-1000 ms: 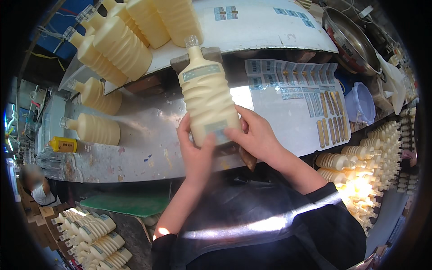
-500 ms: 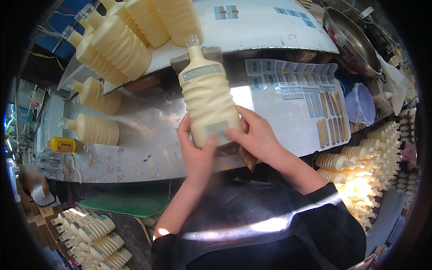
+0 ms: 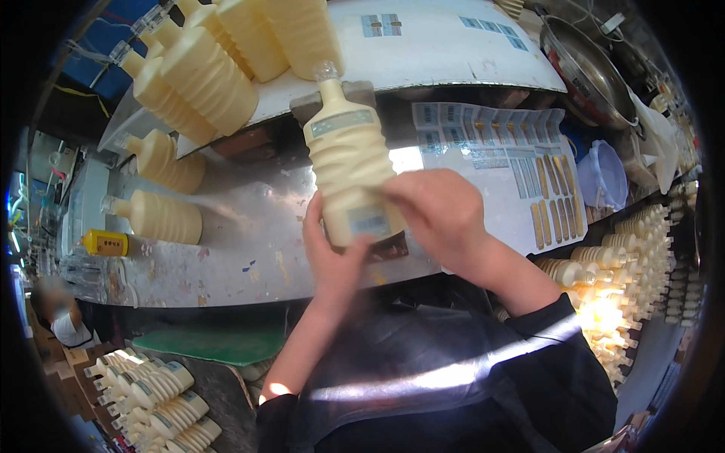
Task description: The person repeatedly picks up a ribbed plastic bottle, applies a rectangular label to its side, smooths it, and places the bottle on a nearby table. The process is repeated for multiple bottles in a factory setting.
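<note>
A cream plastic bottle (image 3: 347,166) with wavy ridges and a clear neck leans on the bench, its neck end against a grey block (image 3: 361,92). It bears one blue-grey label near the shoulder and another label (image 3: 368,221) near the base. My left hand (image 3: 332,253) grips its lower left side, the thumb by the base label. Over the bottle's lower right edge, my right hand (image 3: 445,208) is closed with fingertips pinched together. Whatever lies between those fingertips, if anything, is hidden. Behind this hand lie sheets of blue and gold labels (image 3: 521,177).
More cream bottles (image 3: 204,75) stand on the white shelf (image 3: 453,60) and lie at left beside a yellow container (image 3: 104,243). A pale bucket (image 3: 602,175) and a metal pan (image 3: 593,68) are at right. Stacked bottles flank me; another person (image 3: 68,313) is far left.
My right hand has come off the base label and risen slightly, turning into a pinch by the bottle's right edge. My left hand still holds the bottle, which has barely shifted.
</note>
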Available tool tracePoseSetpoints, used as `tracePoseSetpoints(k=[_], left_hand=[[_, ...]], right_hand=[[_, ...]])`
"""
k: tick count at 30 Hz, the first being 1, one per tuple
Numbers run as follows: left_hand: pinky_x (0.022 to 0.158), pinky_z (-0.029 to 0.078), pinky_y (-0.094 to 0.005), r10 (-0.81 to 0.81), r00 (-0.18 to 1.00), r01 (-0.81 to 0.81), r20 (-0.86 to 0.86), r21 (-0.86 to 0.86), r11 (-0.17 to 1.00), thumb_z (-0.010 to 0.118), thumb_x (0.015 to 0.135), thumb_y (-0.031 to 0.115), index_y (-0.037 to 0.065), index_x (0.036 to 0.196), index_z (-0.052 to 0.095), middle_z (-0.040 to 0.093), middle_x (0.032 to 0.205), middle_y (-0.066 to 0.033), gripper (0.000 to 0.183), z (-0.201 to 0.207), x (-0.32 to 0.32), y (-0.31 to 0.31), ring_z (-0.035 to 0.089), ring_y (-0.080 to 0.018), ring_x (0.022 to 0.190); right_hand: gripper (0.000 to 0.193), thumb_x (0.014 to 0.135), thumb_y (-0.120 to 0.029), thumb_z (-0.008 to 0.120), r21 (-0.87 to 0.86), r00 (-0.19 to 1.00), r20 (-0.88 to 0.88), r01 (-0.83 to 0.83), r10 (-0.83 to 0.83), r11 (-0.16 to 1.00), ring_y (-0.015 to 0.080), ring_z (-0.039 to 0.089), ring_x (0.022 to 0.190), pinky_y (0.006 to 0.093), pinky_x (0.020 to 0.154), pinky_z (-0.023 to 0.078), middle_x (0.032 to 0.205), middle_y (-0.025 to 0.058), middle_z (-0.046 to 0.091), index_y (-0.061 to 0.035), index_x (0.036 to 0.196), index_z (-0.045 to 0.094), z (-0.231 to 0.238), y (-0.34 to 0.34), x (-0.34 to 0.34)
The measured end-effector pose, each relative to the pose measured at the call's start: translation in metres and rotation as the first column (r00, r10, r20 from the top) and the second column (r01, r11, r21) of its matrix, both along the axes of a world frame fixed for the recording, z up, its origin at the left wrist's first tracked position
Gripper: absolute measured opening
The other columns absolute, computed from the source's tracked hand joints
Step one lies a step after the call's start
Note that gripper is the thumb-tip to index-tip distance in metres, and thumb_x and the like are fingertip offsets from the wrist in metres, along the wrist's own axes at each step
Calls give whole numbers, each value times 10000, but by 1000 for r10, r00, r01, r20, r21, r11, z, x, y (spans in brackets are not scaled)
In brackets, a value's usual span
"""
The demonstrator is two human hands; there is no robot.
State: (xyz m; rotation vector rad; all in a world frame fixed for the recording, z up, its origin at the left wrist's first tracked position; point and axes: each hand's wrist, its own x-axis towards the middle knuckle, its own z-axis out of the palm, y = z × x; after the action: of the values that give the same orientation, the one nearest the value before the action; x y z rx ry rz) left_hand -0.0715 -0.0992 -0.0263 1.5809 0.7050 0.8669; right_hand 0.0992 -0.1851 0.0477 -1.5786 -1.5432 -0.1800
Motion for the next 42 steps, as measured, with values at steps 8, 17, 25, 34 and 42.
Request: tracePoseSetpoints(k=[8, 17, 25, 34, 42], left_hand=[[1110, 407, -381, 78, 980, -31, 185, -247, 968, 518, 1078, 234, 10, 1513, 387, 495, 1408, -136, 506, 4, 4, 2, 500, -216, 1288], [1123, 347, -401, 184, 975, -153, -124, 225, 962, 616, 1003, 285, -5, 1483, 365, 493, 1327, -161, 614, -13, 14, 9, 478, -255, 1231], [1092, 405, -383, 105, 991, -86, 83, -201, 976, 646, 990, 171, 1, 1396, 454, 549, 1305, -132, 481, -5, 7, 18, 525, -221, 1207], [1029, 462, -327, 121, 955, 28, 272, -487, 873, 504, 1064, 108, -3, 1292, 562, 613, 1243, -88, 260, 5, -5, 24, 571, -166, 1161], [1049, 447, -338, 128, 944, 51, 304, -519, 853, 446, 1089, 156, -8, 1283, 605, 617, 1275, -99, 299, -10, -10, 28, 570, -187, 1178]], right_hand=[[238, 899, 15, 662, -127, 912, -409, -21, -33, 992, 154, 695, 837, 305, 709, 571, 983, 84, 707, -26, 1133, 654, -3, -17, -31], [331, 932, -76, 621, -192, 792, -562, 157, -240, 969, 427, 634, 1027, 481, 899, 514, 1149, 208, 653, -45, 1258, 573, -30, -4, -12], [284, 775, -45, 704, 86, 953, 160, -273, 257, 958, 274, 708, 901, 375, 764, 544, 1029, 105, 720, -46, 1059, 705, -22, -25, -27], [240, 758, -109, 661, -78, 910, 327, -243, 255, 967, 255, 634, 845, 373, 732, 497, 900, 86, 618, 2, 971, 661, -2, -6, -59], [196, 811, -63, 647, -31, 971, 141, -192, 195, 981, 284, 661, 838, 392, 711, 521, 915, 109, 649, -18, 1002, 656, -15, -4, -72]])
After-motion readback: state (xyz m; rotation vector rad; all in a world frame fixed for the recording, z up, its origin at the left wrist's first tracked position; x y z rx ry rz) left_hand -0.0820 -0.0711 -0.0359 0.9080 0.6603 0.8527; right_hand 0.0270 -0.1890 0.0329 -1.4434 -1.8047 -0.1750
